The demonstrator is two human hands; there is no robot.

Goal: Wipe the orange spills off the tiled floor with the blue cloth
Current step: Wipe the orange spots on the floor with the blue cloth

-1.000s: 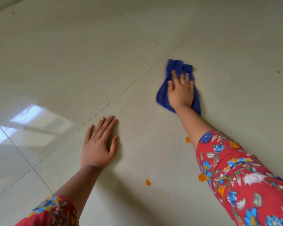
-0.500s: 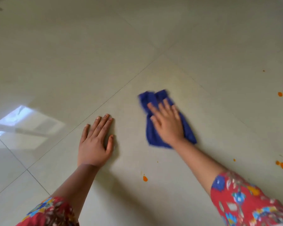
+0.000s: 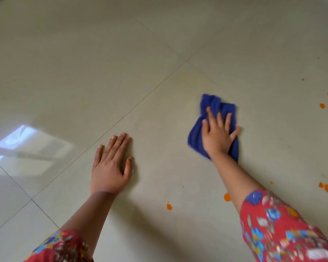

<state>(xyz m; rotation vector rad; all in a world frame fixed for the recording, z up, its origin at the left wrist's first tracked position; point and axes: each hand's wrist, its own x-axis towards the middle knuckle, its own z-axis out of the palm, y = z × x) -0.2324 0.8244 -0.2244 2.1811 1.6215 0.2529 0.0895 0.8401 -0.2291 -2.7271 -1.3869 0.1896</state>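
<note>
The right hand (image 3: 217, 136) lies flat, fingers spread and straight, pressing on the blue cloth (image 3: 195, 137), which is bunched under the palm and sticks out past the fingertips on the tiled floor (image 3: 159, 53). The left hand (image 3: 110, 165) rests open on the floor (palm down, holding nothing), well apart from the cloth. Orange spills (image 3: 169, 206) dot the tiles near the right forearm, with more toward the right edge.

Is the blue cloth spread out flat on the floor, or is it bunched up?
Bunched. The blue cloth shows thick folds and ridges beyond the fingers of the right hand, which presses it flat-palmed onto the tiled floor.
</note>
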